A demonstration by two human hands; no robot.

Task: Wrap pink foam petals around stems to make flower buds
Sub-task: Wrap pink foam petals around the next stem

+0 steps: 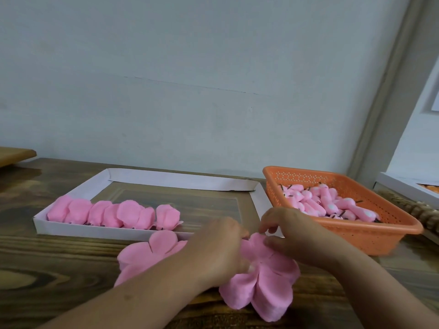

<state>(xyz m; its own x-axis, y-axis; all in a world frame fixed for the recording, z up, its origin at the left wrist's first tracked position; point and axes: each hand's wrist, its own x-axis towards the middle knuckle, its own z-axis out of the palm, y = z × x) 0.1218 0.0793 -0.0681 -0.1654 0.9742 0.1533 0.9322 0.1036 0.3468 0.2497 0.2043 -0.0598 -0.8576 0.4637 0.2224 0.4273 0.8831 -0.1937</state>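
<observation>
1. Left hand (221, 248): fingers curled round the centre of the pink foam petal piece (263, 283), which lies on the wooden table (59, 269).
2. Right hand (292, 236): fingertips pinch an upper petal of the same piece.
3. Second petal piece (147, 255): flat, partly hidden by the left forearm.
4. White tray (147, 179): a row of wrapped pink buds (114, 214) along its near wall.
5. Orange basket (356, 236): right of the tray, holds pink stemmed cores (332, 205).

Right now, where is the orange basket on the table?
In the head view, the orange basket stands on the right side of the wooden table, beside the white tray and just beyond the right hand.
</observation>
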